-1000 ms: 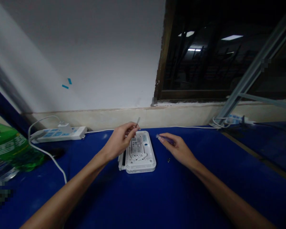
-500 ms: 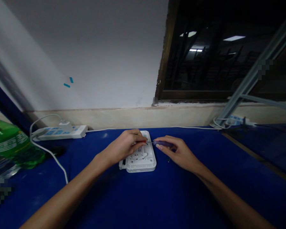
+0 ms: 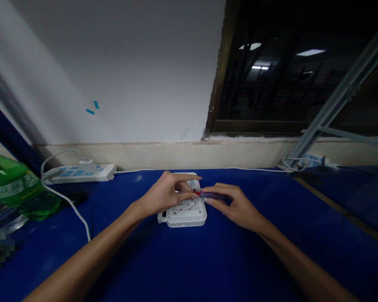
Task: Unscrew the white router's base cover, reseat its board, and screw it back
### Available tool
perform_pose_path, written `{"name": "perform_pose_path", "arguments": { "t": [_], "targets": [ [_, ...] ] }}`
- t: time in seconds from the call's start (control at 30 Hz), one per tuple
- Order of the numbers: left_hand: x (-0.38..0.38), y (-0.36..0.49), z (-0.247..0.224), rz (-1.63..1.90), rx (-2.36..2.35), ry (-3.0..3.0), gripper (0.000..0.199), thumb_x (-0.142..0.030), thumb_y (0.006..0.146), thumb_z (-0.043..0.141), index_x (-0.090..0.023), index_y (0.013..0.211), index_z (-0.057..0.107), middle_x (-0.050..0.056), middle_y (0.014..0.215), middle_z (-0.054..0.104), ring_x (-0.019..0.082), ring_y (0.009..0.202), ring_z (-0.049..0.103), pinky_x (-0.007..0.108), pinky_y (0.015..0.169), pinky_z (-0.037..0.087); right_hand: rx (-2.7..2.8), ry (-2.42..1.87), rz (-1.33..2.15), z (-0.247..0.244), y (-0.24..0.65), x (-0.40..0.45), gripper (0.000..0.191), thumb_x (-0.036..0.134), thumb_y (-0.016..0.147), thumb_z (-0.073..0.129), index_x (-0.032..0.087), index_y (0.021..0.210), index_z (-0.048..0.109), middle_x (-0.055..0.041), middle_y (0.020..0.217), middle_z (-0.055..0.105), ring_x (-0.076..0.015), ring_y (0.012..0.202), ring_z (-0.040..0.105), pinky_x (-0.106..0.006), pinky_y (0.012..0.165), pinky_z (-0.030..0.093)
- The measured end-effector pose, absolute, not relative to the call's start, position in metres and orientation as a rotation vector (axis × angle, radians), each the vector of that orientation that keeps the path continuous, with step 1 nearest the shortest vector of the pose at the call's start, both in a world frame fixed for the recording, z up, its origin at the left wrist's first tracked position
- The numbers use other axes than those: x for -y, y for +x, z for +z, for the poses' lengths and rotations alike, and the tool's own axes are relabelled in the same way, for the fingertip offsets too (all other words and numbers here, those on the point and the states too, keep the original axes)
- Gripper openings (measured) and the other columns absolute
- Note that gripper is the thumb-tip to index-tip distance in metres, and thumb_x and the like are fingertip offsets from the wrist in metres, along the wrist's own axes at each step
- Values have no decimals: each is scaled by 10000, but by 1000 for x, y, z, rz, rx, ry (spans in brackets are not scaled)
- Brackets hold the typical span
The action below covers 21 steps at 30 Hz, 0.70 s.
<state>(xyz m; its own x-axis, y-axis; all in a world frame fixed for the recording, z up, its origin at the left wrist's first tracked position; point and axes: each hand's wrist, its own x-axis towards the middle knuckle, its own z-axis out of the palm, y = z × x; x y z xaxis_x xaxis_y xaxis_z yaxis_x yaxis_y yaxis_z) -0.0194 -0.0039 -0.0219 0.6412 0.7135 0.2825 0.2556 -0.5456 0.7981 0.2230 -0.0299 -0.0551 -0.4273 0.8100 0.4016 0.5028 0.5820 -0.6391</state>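
Sideways between my hands, a screwdriver with a see-through purple handle [image 3: 212,195] is held over a white router [image 3: 187,219]. The router lies flat, its slotted, vented face up, with a white antenna-like part at its left side. My right hand [image 3: 236,205] is closed around the purple handle. At the handle's left end sits a small red part [image 3: 197,193], pinched by my left hand [image 3: 165,193] with the thumb and a finger behind it. My left index finger stretches out above. The fingers hide much of the screwdriver's shaft and the router's upper part.
A white power strip [image 3: 105,173] with a plugged-in adapter [image 3: 87,165] stands at the back left, and its white cable [image 3: 71,203] loops forward. A green bottle [image 3: 19,184] is at the left edge. More cables [image 3: 291,165] lie at the back right, beside a metal frame [image 3: 321,109].
The red part and the purple handle, apart before with thin shaft showing between them, now meet. My left index finger has straightened away from the red part. The router has stayed put.
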Motion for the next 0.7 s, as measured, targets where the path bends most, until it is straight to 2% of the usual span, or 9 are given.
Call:
{"name": "perform_pose_path", "arguments": {
  "t": [0.13, 0.23, 0.33, 0.37, 0.43, 0.5, 0.57, 0.63, 0.7],
  "targets": [
    [10, -11, -33, 802, -691, 1832, 479, -315, 819, 753, -192, 1218, 518, 43, 733, 746, 200, 670, 726, 251, 601, 555, 2175, -985, 476, -60, 220, 36, 287, 376, 928, 626, 257, 1170, 723, -51, 895, 737, -184, 754, 655, -298, 679, 498],
    [10, -8, -37, 804, -677, 1743, 512, -356, 798, 775, -200, 1180, 472, 51, 729, 741, 198, 654, 721, 243, 584, 551, 2176, -978, 481, -60, 217, 38, 301, 366, 931, 615, 276, 1206, 700, -57, 991, 755, -213, 832, 690, -328, 734, 532],
    [5, -10, -34, 885, -790, 1792, 528, -463, 815, 746, -200, 1184, 474, 50, 719, 733, 203, 645, 715, 255, 575, 546, 2122, -972, 545, -58, 215, 38, 262, 355, 925, 619, 269, 1155, 710, -60, 1086, 746, -240, 956, 699, -357, 835, 539],
    [2, -11, -33, 949, -855, 1806, 492, -509, 858, 684, -201, 1182, 480, 50, 725, 731, 205, 655, 715, 265, 589, 550, 2091, -992, 585, -57, 215, 37, 247, 362, 928, 613, 261, 1131, 709, -60, 1045, 751, -234, 923, 707, -353, 821, 543],
    [-3, -16, -29, 1082, -1021, 1842, 432, -568, 949, 511, -199, 1172, 504, 56, 753, 726, 209, 699, 718, 298, 650, 563, 2002, -1051, 715, -58, 217, 34, 243, 392, 944, 580, 241, 1110, 674, -39, 856, 739, -189, 710, 702, -314, 681, 549],
    [-6, -21, -28, 1105, -1211, 1978, 453, -584, 986, 401, -194, 1162, 550, 82, 843, 726, 228, 781, 715, 356, 745, 565, 1871, -1089, 887, -61, 221, 27, 254, 425, 953, 555, 231, 1115, 584, 12, 703, 670, -138, 512, 624, -264, 519, 497],
    [-4, -24, -31, 942, -1340, 2244, 496, -602, 971, 418, -206, 1215, 590, 128, 1053, 703, 285, 967, 685, 452, 881, 528, 1734, -1082, 1027, -64, 226, 21, 280, 452, 940, 566, 237, 1099, 485, 42, 673, 633, -124, 465, 594, -236, 453, 455],
    [2, -23, -37, 642, -1353, 2484, 573, -660, 932, 448, -270, 1337, 556, 158, 1353, 563, 385, 1218, 550, 592, 1005, 419, 1652, -1080, 1097, -66, 231, 15, 314, 472, 920, 589, 243, 1071, 436, 46, 679, 631, -127, 483, 604, -225, 445, 448],
    [11, -18, -44, 352, -1283, 2595, 664, -738, 883, 453, -360, 1429, 464, 141, 1552, 339, 476, 1378, 335, 712, 1048, 281, 1637, -1102, 1100, -66, 234, 12, 330, 481, 906, 607, 240, 1052, 436, 44, 676, 632, -121, 485, 595, -219, 445, 439]
  ]
}}
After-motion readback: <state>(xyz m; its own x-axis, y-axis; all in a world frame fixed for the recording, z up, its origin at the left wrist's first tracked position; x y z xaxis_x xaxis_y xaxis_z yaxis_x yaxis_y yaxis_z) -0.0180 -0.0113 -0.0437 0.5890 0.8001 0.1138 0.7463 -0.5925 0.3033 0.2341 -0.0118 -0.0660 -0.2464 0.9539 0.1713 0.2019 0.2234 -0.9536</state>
